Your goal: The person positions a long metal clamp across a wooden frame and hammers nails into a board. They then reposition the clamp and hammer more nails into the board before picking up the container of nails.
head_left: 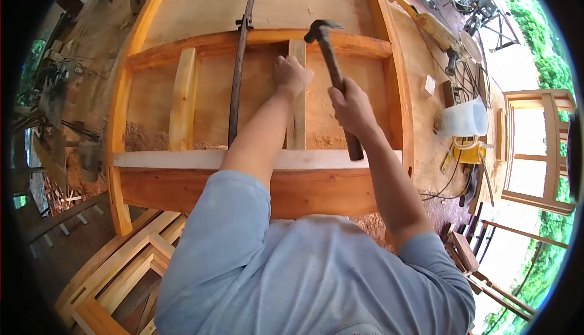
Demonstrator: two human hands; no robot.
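My right hand [353,109] is wrapped round the handle of a claw hammer [328,52], whose head is raised near the frame's cross rail [353,44]. My left hand [293,75] rests with curled fingers at the upper end of a short upright wooden piece [297,122]; whether it pinches anything small is hidden. This piece runs from the cross rail down to a pale wooden strip [164,159]. A similar short piece [184,101] stands further left. Between them a long dark metal bar clamp [239,79] lies across the frame.
The large wooden frame [398,92] surrounds the work. To its right are a translucent bucket [462,119], a yellow container [469,154], cables and a power tool [435,31]. More wooden frames [118,274] lie at lower left, and another [538,202] stands at far right.
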